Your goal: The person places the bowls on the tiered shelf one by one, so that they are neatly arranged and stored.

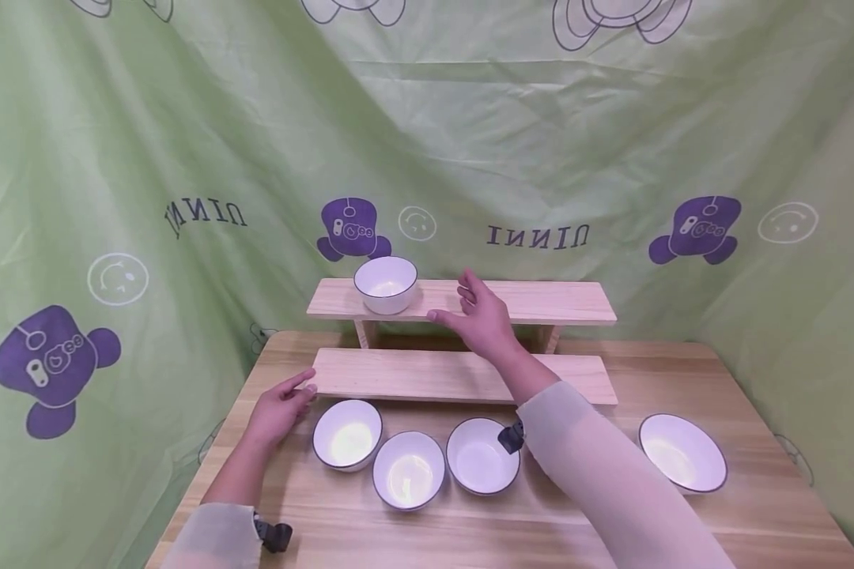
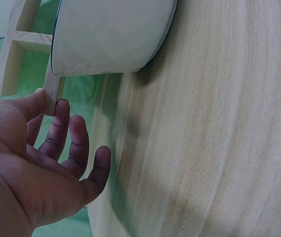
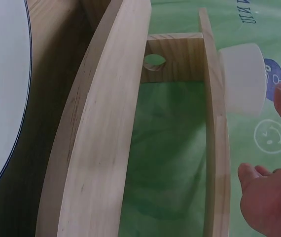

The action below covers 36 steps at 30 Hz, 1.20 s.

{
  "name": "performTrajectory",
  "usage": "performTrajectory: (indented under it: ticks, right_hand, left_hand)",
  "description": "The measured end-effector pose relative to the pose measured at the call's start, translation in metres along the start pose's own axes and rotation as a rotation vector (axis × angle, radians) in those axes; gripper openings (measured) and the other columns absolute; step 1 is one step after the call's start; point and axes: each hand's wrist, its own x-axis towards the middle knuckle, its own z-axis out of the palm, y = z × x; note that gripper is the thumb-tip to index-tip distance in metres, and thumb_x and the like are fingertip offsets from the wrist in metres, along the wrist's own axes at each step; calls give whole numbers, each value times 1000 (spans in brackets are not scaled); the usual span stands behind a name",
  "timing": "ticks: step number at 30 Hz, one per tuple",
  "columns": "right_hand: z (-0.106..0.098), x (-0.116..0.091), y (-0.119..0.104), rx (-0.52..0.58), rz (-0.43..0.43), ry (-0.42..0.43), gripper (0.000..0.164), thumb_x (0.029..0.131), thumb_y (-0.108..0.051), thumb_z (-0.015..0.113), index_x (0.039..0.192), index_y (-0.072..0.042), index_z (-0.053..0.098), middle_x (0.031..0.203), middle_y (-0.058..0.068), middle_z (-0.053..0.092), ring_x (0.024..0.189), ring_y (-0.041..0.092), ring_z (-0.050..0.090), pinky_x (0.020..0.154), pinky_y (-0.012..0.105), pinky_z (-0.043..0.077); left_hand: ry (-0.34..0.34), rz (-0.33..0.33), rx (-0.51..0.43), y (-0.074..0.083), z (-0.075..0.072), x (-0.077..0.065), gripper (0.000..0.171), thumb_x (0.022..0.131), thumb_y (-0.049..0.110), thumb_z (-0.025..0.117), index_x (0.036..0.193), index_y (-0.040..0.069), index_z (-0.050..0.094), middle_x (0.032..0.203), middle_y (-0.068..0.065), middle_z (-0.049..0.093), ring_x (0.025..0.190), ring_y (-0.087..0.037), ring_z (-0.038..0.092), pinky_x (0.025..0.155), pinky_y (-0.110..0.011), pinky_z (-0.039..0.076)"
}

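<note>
A two-tier wooden rack (image 1: 462,375) stands on the table. My left hand (image 1: 279,412) is at the left end of its lower board; in the left wrist view the thumb (image 2: 36,101) and fingers lie on either side of the board's end. One white bowl with a dark rim (image 1: 386,286) sits upright on the upper board, toward the left. To the right of that bowl is my right hand (image 1: 485,320), thumb and fingers spread, holding nothing. It appears apart from the bowl in the right wrist view.
Three more white bowls stand before the rack: a left one (image 1: 347,435), a middle one (image 1: 409,470) and a right one (image 1: 482,456). Another bowl (image 1: 683,452) is farther right on the wooden table (image 1: 341,537). A green printed curtain (image 1: 455,150) hangs behind.
</note>
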Motion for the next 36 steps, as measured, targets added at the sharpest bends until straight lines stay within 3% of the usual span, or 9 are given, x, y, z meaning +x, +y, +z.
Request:
performTrajectory:
  ticks: [23, 36]
  right_hand:
    - [-30, -17, 10, 35, 20, 39, 115, 78, -43, 93, 165, -13, 25, 164, 5, 40, 145, 27, 45, 114, 36, 43]
    - [-50, -31, 18, 103, 42, 75, 115, 78, -40, 93, 166, -14, 23, 164, 3, 39, 146, 24, 43, 114, 33, 43]
  left_hand:
    - [3, -16, 4, 6, 1, -4, 54, 102, 32, 70, 151, 15, 56, 117, -15, 73, 92, -23, 64, 80, -31, 59]
    - [-15, -35, -29, 0, 0, 1, 56, 101, 32, 71, 153, 16, 54, 120, -15, 72, 92, -20, 65, 82, -34, 60]
